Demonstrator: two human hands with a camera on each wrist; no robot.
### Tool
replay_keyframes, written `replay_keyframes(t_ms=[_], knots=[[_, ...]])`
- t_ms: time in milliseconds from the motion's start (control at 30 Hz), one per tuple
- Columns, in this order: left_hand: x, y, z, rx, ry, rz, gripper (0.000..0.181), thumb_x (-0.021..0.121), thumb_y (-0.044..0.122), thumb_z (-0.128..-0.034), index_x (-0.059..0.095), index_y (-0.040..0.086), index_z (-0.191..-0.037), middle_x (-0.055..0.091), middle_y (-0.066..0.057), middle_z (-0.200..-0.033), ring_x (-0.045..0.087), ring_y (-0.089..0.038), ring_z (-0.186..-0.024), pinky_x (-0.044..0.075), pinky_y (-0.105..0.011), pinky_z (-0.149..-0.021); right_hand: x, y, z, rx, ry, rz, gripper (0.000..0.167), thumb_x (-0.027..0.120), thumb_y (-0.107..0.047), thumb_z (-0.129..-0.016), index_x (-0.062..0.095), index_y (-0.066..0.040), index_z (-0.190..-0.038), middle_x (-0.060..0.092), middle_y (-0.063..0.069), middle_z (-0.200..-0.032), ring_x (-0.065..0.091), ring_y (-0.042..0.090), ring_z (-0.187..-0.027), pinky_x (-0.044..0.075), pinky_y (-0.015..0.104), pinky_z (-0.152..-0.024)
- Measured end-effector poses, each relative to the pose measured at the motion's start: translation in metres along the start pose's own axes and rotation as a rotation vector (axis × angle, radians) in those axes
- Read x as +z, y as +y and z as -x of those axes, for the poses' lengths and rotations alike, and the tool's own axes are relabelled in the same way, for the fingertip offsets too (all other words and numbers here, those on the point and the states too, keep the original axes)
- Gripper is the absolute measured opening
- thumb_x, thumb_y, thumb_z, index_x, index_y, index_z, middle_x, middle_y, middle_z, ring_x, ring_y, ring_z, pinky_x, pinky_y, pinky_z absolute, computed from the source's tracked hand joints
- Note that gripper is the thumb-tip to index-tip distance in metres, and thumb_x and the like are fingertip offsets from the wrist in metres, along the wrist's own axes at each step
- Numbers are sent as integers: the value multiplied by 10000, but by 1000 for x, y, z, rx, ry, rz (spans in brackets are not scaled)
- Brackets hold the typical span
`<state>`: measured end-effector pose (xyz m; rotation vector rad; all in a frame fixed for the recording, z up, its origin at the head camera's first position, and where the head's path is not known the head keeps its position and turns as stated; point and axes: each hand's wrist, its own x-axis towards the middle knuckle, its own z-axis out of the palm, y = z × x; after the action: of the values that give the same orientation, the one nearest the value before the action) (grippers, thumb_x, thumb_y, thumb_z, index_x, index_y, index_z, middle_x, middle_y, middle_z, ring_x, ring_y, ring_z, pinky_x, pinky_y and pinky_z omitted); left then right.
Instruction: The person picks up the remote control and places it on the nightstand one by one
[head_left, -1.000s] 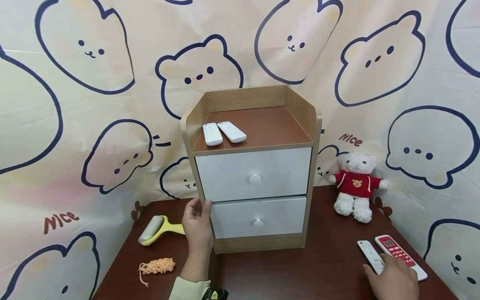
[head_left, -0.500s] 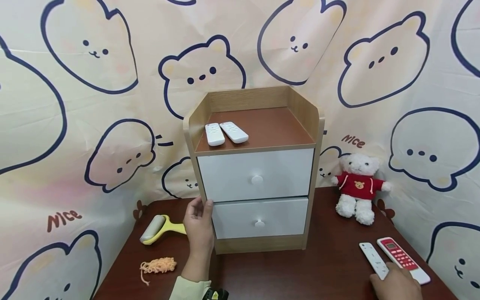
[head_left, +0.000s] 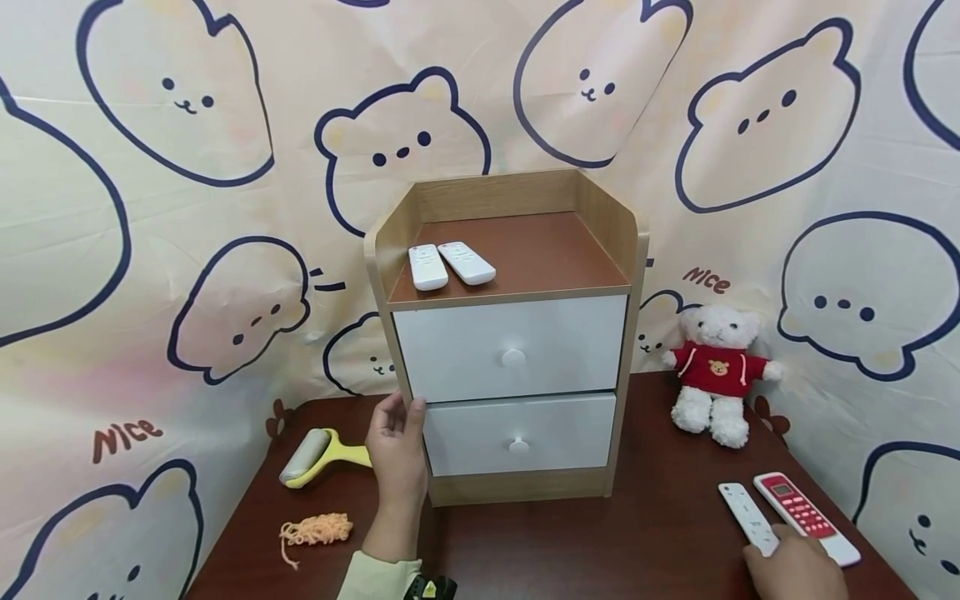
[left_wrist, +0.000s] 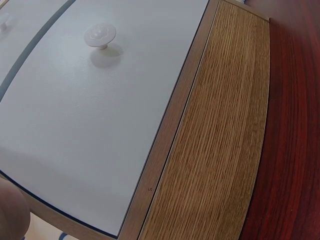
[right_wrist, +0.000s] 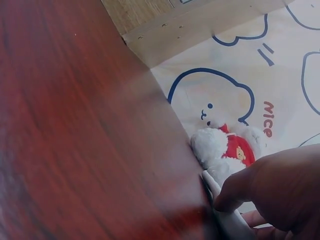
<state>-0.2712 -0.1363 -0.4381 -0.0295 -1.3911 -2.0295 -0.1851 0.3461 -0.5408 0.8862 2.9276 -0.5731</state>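
At the left side of the wooden cabinet (head_left: 521, 487), my left hand (head_left: 400, 467) holds its front edge, thumb on the front and fingers bent by the side panel. In the left wrist view, only part of a finger or thumb (left_wrist: 12, 210) shows near the white drawer front (left_wrist: 95, 125). My right hand (head_left: 797, 568) pinches the lower end of a slim white remote (head_left: 748, 517) on the table. A red and white remote (head_left: 806, 512) lies just beyond it, partly behind that hand. The right wrist view shows the right hand (right_wrist: 275, 195) gripping the remote (right_wrist: 232, 225).
Two white remotes (head_left: 428, 267) lie on the cabinet top. A white teddy bear (head_left: 718, 371) in red sits at the back right. A yellow-handled roller (head_left: 307, 458) and an orange yarn bundle (head_left: 317, 530) lie left on the brown table (head_left: 570, 550).
My right hand has shifted slightly down and right, its fingers drawing in around the slim remote's lower end. My left hand stays at the cabinet edge; the head view has shifted slightly.
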Motion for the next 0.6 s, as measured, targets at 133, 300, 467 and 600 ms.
replay_keyframes(t_ms=[133, 300, 467, 600], knots=[[0, 0, -1, 2, -2, 3, 265, 763, 52, -1018, 666, 0, -1259, 685, -16, -1168, 649, -137, -1152, 568, -180, -975, 0, -1, 0, -1, -2, 8, 700, 799, -294, -896, 569, 226, -1304, 640, 421, -1113, 675, 510, -1001, 558, 634, -902], [0, 0, -1, -1, -4, 2, 269, 768, 59, -1017, 666, 16, -1263, 688, -17, -1175, 651, -140, -1154, 570, -182, -977, -5, -3, 3, 4, -22, 9, 668, 813, -320, -878, 623, 194, -1260, 705, 351, -1071, 697, 408, -914, 570, 582, -826], [-1, 0, -1, -11, -3, -3, 279, 772, 68, -1017, 661, 21, -1269, 683, -15, -1180, 649, -146, -1165, 572, -190, -984, -9, -8, 11, 7, -19, -43, 665, 834, -397, -848, 692, 133, -1222, 762, 279, -1035, 680, 331, -829, 542, 554, -768], [0, 0, 0, -9, 0, -7, 288, 773, 69, -1015, 660, 17, -1275, 683, -17, -1178, 648, -145, -1163, 573, -187, -977, -12, -15, 17, -9, 22, -127, 748, 872, -493, -836, 707, 98, -1265, 781, 271, -1049, 701, 331, -848, 552, 548, -763]])
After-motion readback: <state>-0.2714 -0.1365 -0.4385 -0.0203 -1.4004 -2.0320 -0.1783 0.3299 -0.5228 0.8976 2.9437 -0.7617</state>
